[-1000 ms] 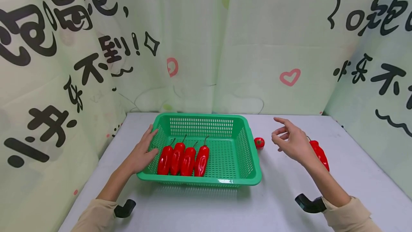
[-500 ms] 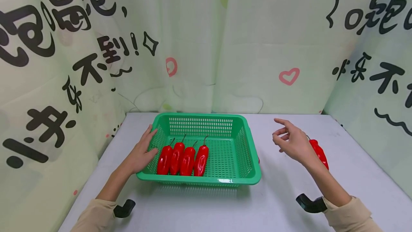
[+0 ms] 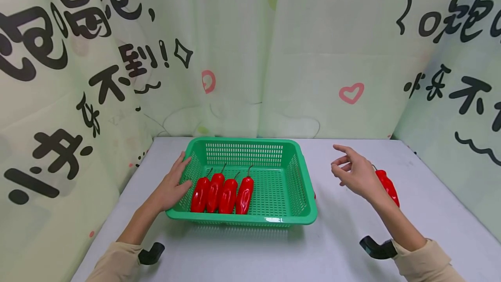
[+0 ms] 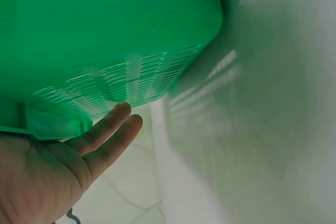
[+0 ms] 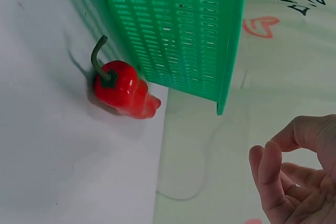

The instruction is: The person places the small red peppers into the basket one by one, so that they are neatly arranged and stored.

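Observation:
My left hand [image 3: 173, 189] rests on the left rim of a green plastic basket [image 3: 250, 220]. Its thumb lies on the inner side; in the left wrist view two straight fingers [image 4: 113, 142] extend along the outside. Several red peppers [image 3: 245, 196] lie side by side in the basket's left half. To the right of the basket, my right hand [image 3: 354, 171] hovers above the table with loosely bent fingers, holding nothing. Low in the right wrist view's basket wall shadow, a red pepper [image 5: 123, 88] with a curved green stem lies on the table; the basket mostly hides it in the head view.
Another red pepper [image 3: 387, 187] lies on the white table [image 3: 332, 247], beyond my right forearm and partly covered by it. Pale green curtains [image 3: 297, 55] with black lettering surround the table at the back and sides.
The pepper to the right of the basket has shifted from plain sight to behind the basket's right wall, between the first two head frames. Both hands and the basket stay almost still.

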A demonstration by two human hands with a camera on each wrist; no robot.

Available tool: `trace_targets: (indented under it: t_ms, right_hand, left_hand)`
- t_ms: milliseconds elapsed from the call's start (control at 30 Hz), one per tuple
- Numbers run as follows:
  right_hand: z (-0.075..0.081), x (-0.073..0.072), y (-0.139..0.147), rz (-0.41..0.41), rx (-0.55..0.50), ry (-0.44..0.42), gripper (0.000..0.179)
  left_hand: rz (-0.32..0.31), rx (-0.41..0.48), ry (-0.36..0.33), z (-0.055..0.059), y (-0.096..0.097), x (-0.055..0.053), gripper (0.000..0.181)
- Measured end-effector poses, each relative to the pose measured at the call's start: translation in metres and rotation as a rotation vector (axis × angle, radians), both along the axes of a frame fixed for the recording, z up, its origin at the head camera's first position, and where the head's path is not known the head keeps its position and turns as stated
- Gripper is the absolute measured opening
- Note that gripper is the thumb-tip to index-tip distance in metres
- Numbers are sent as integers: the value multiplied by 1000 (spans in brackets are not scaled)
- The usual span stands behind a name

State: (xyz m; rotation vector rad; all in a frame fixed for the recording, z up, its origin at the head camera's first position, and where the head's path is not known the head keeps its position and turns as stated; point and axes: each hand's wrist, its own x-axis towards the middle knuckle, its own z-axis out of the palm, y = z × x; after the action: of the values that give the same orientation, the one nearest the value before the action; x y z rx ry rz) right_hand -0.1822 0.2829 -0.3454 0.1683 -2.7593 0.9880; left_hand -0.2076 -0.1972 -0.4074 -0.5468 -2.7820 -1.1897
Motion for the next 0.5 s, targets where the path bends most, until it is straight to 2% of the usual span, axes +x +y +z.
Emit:
trace_targets:
  t_ms: [500]
  right_hand:
    - [-1,0,-2,1,-5,1,65]
  left_hand:
    - [-4,14,4,0,1,1,69]
